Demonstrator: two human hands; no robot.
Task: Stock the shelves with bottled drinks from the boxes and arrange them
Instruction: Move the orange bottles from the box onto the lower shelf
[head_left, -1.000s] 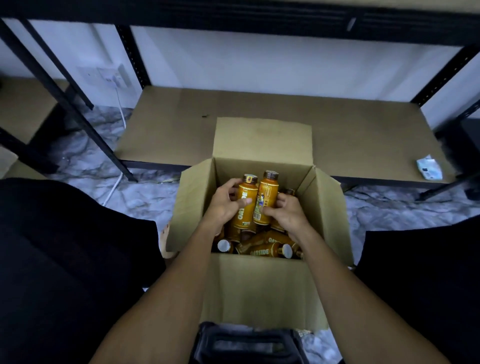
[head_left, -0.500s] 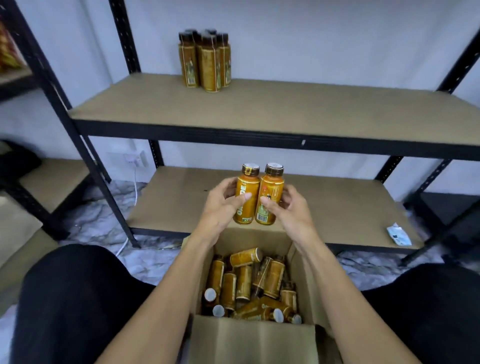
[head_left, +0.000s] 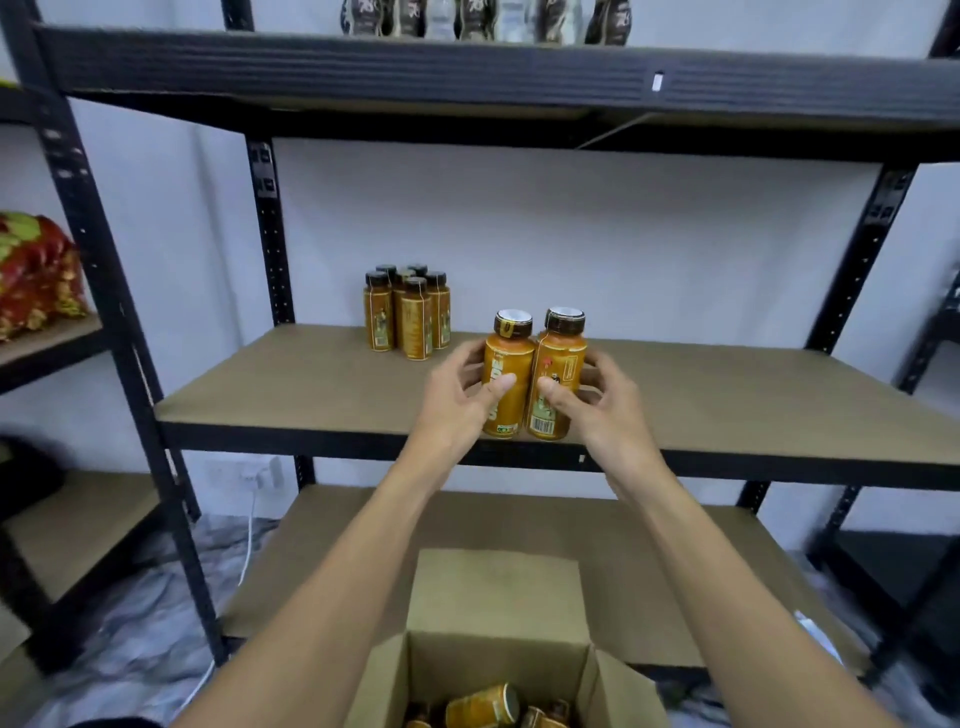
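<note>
Two orange bottles with dark caps stand side by side, upright, over the front edge of the middle shelf (head_left: 291, 384). My left hand (head_left: 457, 395) grips the left bottle (head_left: 506, 379), thumb across its label. My right hand (head_left: 597, 400) grips the right bottle (head_left: 558, 374) the same way. A cluster of several matching orange bottles (head_left: 408, 317) stands at the back left of that shelf. Below, an open cardboard box (head_left: 498, 597) holds more orange bottles (head_left: 483, 704) lying loose.
The top shelf (head_left: 467, 73) carries a row of dark and pale bottles (head_left: 483, 18). A lower shelf board (head_left: 322, 571) sits behind the box. Black uprights (head_left: 267, 228) frame the unit. A red patterned bag (head_left: 36, 275) lies on the left rack. A white cable (head_left: 249, 540) hangs from a wall socket.
Both hands lifted the two bottles out of the box and carried them up and forward to the middle shelf. The view has tilted upward, showing the top shelf.
</note>
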